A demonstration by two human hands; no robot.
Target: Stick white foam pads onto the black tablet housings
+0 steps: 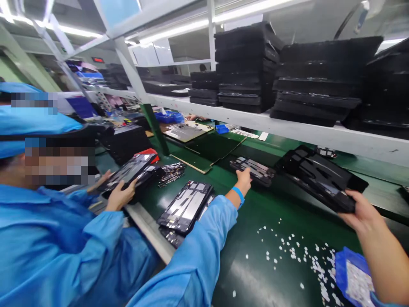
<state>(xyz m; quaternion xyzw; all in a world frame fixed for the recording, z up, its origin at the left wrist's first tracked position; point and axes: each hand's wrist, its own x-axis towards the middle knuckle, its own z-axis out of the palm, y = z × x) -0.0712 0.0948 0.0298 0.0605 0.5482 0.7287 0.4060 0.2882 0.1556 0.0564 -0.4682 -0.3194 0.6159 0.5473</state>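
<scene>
Stretched out ahead, my left hand (243, 180) wears a blue wristband and grips the near edge of an opened tablet (254, 169) with grey and black inner parts. My right hand (359, 211) is closed on the near right corner of a thick black tablet-shaped tray (319, 175), tilted and partly glossy; whether it is one piece or several stacked I cannot tell. The two held things nearly meet, the tray to the right. Left of my forearm lies a small pile of opened tablets (187, 204) on the green bench (249, 256).
A co-worker in blue (57, 238) at left holds another opened tablet (129, 170). Beside it lies a heap of thin strips (171, 174). White scraps (292, 247) are scattered near a blue bin (351, 273). Black tray stacks (246, 68) fill the white shelf (255, 123) overhead.
</scene>
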